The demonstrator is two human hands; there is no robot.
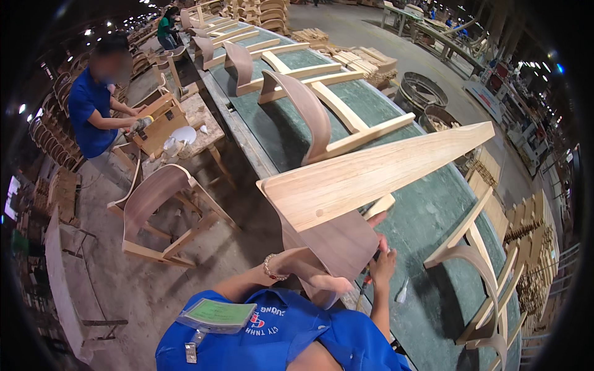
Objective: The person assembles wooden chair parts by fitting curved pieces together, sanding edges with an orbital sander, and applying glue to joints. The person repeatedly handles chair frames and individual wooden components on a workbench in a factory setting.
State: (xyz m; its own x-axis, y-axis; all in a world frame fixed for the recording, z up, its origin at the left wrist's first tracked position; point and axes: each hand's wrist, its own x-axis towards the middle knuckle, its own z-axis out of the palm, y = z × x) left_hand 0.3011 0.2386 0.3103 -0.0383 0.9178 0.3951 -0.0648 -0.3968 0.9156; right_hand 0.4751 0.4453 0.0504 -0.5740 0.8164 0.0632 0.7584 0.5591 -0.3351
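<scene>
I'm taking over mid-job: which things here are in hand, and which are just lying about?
In hand:
- chair frame, tipped up, dark curved back toward the person
- left hand under its back panel
- right hand with a red-handled tool

Lying about:
- other chair frames on the green bench
- finished chair on the floor
- co-worker at a side table
- stacked wood parts

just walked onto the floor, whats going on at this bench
A person in a blue shirt steadies a tilted wooden chair frame on the long green workbench. The left hand grips its curved dark backrest; the right hand holds a small tool, too hidden to identify. More chair frames line the bench. Another worker handles a wooden box nearby.
</scene>
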